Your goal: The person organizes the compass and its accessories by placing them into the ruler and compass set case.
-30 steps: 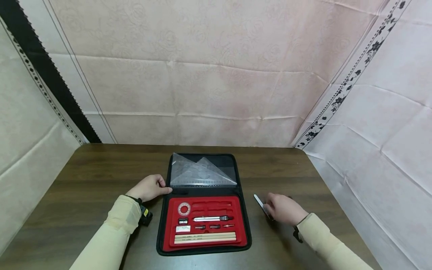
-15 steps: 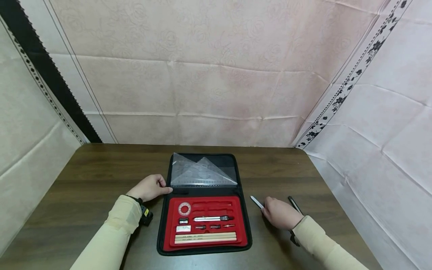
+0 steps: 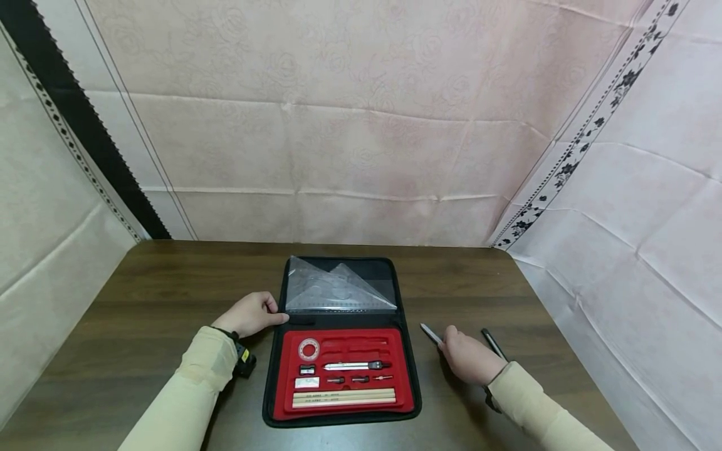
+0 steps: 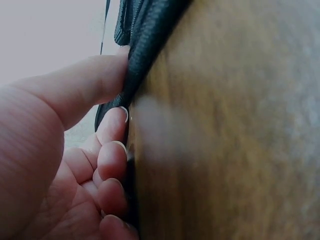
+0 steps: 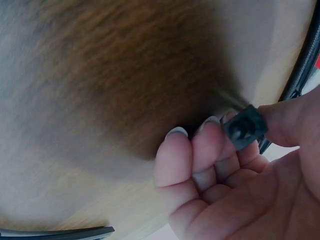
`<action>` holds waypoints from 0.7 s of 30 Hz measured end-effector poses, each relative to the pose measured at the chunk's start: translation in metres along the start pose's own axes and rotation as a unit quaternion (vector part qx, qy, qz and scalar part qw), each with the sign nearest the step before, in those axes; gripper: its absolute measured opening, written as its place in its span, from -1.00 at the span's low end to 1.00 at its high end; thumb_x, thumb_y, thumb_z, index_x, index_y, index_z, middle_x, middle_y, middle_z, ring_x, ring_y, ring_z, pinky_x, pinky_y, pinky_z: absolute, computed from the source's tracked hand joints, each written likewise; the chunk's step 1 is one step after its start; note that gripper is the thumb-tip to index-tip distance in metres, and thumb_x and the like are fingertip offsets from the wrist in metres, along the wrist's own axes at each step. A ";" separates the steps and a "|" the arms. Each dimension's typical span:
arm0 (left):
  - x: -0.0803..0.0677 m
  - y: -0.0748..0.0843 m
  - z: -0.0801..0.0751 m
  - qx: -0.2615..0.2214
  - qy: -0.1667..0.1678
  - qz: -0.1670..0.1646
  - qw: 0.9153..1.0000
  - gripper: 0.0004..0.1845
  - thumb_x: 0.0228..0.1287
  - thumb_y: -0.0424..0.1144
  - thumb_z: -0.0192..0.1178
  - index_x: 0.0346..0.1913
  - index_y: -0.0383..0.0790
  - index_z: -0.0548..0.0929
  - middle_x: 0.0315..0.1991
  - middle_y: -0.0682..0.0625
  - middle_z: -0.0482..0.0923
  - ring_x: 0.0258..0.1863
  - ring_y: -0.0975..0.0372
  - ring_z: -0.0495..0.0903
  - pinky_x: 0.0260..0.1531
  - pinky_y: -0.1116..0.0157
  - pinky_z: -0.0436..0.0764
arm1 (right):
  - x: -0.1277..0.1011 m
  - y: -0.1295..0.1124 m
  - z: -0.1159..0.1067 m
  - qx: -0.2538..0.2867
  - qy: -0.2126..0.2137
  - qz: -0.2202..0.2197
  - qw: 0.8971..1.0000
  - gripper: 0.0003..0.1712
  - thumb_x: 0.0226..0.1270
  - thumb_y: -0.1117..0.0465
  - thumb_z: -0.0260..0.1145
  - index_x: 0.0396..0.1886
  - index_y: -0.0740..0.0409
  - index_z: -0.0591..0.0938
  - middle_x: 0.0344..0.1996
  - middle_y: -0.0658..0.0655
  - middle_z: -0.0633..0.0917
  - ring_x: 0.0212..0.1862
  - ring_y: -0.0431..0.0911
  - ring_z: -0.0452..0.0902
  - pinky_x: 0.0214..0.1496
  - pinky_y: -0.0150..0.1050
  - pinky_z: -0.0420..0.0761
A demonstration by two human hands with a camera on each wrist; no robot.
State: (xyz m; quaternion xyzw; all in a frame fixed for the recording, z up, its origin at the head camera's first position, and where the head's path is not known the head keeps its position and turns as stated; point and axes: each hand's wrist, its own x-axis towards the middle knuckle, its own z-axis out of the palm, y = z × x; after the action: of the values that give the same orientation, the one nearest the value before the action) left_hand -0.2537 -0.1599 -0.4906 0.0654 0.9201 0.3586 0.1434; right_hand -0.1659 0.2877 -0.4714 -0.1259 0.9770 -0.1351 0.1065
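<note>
An open black zip case (image 3: 407, 351) lies at the middle of the brown table (image 3: 169, 294). Its red tray (image 3: 345, 342) holds a compass (image 3: 355, 364), two pencils (image 3: 343, 397) and small parts. Clear set squares (image 3: 338, 289) sit in the lid. My left hand (image 3: 251, 313) is at the case's left edge; in the left wrist view my left hand (image 4: 112, 85) has its thumb on the black fabric edge (image 4: 145, 45) and its fingers curled against it. To the right of the case, my right hand (image 3: 465, 358) pinches a slim silver tool (image 3: 430, 333), whose dark end (image 5: 244, 128) sits between thumb and fingers.
A black pen-like tool (image 3: 493, 343) lies on the table just right of my right hand. Pink cloth walls stand close behind the table and on both sides. The table's right edge is near my right forearm.
My right hand has drawn a little toward me and to the left with the silver tool, uncovering the black tool beside it. The left hand and the case have not moved.
</note>
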 end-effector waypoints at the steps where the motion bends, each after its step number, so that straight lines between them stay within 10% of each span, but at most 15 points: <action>1: 0.000 0.000 0.000 0.000 0.000 0.000 1.000 -0.65 0.14 -0.03 0.39 -0.31 -0.22 0.51 -0.51 -0.06 0.42 -0.52 0.14 0.39 -0.52 0.25 0.36 | 0.000 0.000 0.000 -0.004 0.002 -0.002 1.000 -0.88 0.47 0.29 0.10 -0.28 0.20 0.36 -0.59 0.04 0.39 -0.58 -0.14 0.30 -0.52 -0.24 0.36; 21: -0.001 0.001 0.000 -0.004 0.002 0.000 1.000 -0.66 0.14 -0.05 0.39 -0.32 -0.22 0.50 -0.50 -0.06 0.42 -0.50 0.13 0.40 -0.51 0.25 0.35 | 0.008 -0.017 -0.006 -0.032 0.061 -0.031 0.997 -0.86 0.44 0.23 0.18 -0.23 0.09 0.37 -0.66 -0.09 0.41 -0.66 -0.23 0.30 -0.61 -0.31 0.37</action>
State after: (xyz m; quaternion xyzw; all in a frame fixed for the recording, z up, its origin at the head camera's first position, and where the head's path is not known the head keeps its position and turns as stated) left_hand -0.2530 -0.1599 -0.4897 0.0638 0.9191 0.3620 0.1420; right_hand -0.1716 0.2714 -0.4624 -0.1508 0.9811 -0.1149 0.0381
